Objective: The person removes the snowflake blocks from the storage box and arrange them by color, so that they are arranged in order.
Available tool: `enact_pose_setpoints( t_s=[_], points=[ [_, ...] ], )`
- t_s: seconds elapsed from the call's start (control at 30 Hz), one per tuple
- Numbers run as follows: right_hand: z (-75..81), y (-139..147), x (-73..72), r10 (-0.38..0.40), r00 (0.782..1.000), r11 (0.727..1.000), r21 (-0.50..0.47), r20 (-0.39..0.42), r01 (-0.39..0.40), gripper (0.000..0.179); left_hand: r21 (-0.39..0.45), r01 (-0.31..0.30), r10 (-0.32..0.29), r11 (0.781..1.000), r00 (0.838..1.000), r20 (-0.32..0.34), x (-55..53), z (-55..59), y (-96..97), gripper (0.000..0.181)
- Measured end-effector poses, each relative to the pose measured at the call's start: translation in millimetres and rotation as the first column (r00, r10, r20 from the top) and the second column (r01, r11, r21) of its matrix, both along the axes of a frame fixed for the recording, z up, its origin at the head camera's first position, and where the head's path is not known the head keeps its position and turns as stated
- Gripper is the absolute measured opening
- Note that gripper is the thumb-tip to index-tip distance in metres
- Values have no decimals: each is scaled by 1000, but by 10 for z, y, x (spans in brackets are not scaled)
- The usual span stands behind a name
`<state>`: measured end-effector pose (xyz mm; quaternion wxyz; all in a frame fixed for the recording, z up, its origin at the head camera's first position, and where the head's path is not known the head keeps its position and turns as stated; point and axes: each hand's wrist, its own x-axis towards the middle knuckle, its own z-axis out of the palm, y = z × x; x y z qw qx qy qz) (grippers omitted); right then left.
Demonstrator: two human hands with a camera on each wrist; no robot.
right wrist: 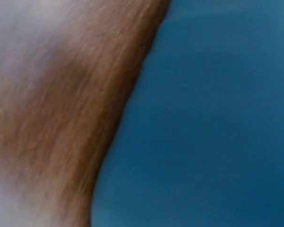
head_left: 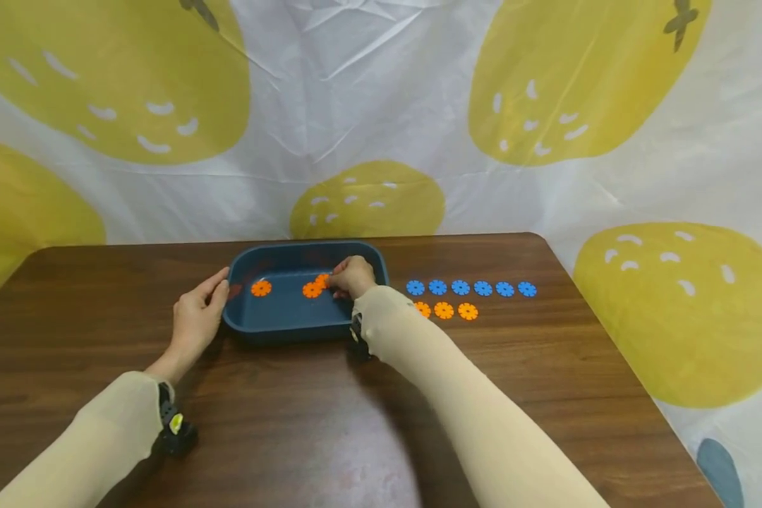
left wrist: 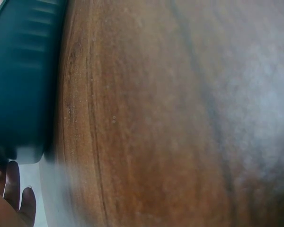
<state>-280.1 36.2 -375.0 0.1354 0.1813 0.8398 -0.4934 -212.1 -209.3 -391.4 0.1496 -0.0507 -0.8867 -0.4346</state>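
- The right sleeve [head_left: 457,388], of pale and softly wrinkled cloth, partly covers one of three notched orange discs [head_left: 468,311] on the table; if the forearm sinks or swings, it could drag this row crooked.
- The black wrist camera [head_left: 179,430] is bulky; a low wrist might knock it on the table [head_left: 260,423], which has brown wood grain and a glossy patch.
- The left hand [head_left: 197,310] has its fingers nearly straight, touching the left end of the tray [head_left: 292,330]; I see no firm grip. If it pushes unevenly, the tray could turn on the smooth surface.
- The tray looks like blue-green plastic, a rounded rectangle; the left wrist view shows shallow ribs in its wall.
- The right hand [head_left: 353,277], inside the tray, is curled, and seems to pinch a thin orange disc [head_left: 322,280] slightly right of the tray's middle. This meets a second orange disc [head_left: 312,290]; whether joined or overlapping, I cannot tell. A careless pull might move both.
- Another orange disc [head_left: 261,288] lies apart, near the left end.
- Farther, six notched blue discs [head_left: 482,288] make a straight row.
- Behind hangs creased white cloth [head_left: 368,106] with yellow fruit prints.
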Motion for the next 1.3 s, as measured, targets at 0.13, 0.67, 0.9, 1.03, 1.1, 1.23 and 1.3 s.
enact_pose_setpoints(
  t_s=[0.13, 0.67, 0.9, 1.03, 1.1, 1.23, 1.3],
  points=[
    [-39, -6, -15, 17, 1000, 999, 41, -13, -17, 17, 13, 0, 0, 1000, 1000, -9, 4, -11, 3, 39],
    [73, -36, 150, 59, 998, 988, 144, -33, -54, 25, 8, -16, 16, 1000, 1000, 5, 31, 12, -1, 38],
    [-18, -27, 35, 81, 996, 977, 199, -21, -76, 26, -1, -21, 21, 1000, 1000, 14, 17, 3, 0, 38],
    [-8, -25, 50, 84, 996, 977, 200, -16, -80, 25, 11, -18, 18, 1000, 1000, 13, 13, 1, 7, 38],
    [24, -30, 81, 84, 996, 976, 203, -15, -79, 25, 22, -15, 15, 1000, 1000, 15, 11, -1, 11, 38],
    [62, -28, 128, 91, 995, 974, 209, -36, -82, 25, 30, -13, 13, 999, 1000, 20, 5, -3, 14, 39],
    [71, -23, 137, 96, 994, 974, 210, -43, -85, 26, 28, -14, 13, 1000, 1000, 22, 4, -1, 13, 39]
  ],
)
